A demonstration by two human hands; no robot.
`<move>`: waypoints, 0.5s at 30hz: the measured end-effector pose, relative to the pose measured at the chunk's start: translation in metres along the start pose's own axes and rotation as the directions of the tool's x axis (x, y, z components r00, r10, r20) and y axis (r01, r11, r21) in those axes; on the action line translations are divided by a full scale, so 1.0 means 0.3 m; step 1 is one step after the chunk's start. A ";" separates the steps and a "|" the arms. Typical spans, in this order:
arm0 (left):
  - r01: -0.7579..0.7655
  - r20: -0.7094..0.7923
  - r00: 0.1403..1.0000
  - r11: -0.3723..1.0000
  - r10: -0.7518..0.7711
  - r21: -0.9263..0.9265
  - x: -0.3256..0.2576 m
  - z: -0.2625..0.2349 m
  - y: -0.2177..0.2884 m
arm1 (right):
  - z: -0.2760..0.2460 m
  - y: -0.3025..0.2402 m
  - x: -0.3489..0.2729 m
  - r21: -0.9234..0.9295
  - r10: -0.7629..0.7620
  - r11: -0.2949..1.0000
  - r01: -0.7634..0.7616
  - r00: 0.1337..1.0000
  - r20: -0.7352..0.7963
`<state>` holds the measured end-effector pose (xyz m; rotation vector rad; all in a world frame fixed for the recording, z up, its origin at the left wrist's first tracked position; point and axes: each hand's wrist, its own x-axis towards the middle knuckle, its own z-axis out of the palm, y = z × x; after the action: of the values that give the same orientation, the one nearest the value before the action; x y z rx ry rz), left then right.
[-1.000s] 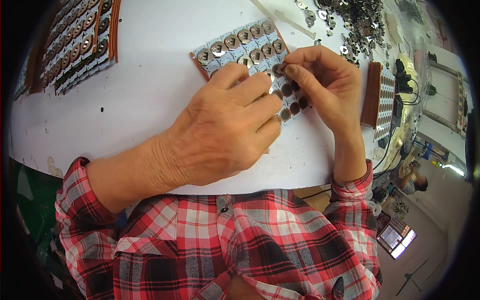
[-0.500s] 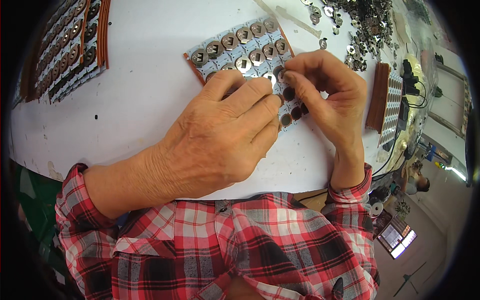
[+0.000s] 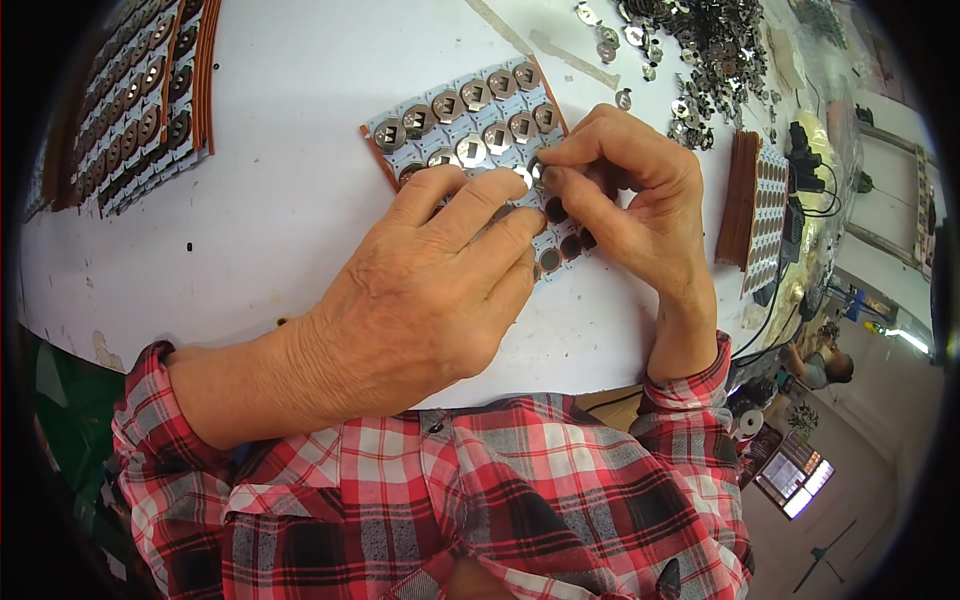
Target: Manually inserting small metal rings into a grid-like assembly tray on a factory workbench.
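Observation:
A light blue circuit board panel (image 3: 455, 126) with brown edges lies tilted on the white table. Rows of round silver metal clips (image 3: 471, 151) cover its far part, while dark round pads (image 3: 549, 260) show nearer me. My right hand (image 3: 630, 195) pinches a small round metal clip (image 3: 537, 169) between thumb and forefinger, over the panel's right side. Palm down, my left hand (image 3: 430, 270) covers the panel's near left part, its fingers curled onto the board. Its thumb and whatever may lie under the palm are hidden.
Loose metal clips lie in a heap (image 3: 715, 50) at the far right. One stack of panels (image 3: 740, 200) stands at the right, beside cables and black plugs. More stacked panels fitted with clips (image 3: 130, 110) stand at the left. A person (image 3: 822, 365) sits in the background.
The whole view has shifted a little. The panel and both hands appear slightly nearer to me. My right hand's pinch on the clip continues.

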<state>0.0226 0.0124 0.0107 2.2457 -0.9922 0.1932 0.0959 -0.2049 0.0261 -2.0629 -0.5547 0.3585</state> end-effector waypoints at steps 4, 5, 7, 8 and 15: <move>-0.008 0.012 1.000 1.000 0.008 0.010 0.012 0.000 0.006 | -0.002 0.002 -0.004 0.005 0.022 1.000 -0.022 0.999 -0.035; -0.006 0.007 1.000 1.000 0.006 0.007 0.011 -0.001 0.006 | -0.005 0.005 -0.006 0.022 0.002 1.000 -0.002 1.000 -0.022; -0.004 0.002 1.000 1.000 0.004 -0.002 0.009 -0.003 0.009 | -0.009 0.005 -0.009 0.037 -0.018 0.999 0.018 1.000 -0.012; -0.001 -0.002 1.000 1.000 0.001 -0.010 0.009 -0.001 0.008 | -0.012 0.006 -0.007 0.035 -0.007 0.999 0.007 1.000 -0.005; -0.014 -0.003 1.000 1.000 0.014 0.008 0.009 -0.013 -0.001 | -0.087 0.055 -0.013 -0.213 -0.118 0.976 0.050 0.941 -0.318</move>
<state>0.0251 0.0133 0.0146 2.2452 -1.0077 0.2076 0.1084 -0.2334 0.0256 -2.2246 -0.4879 -0.1006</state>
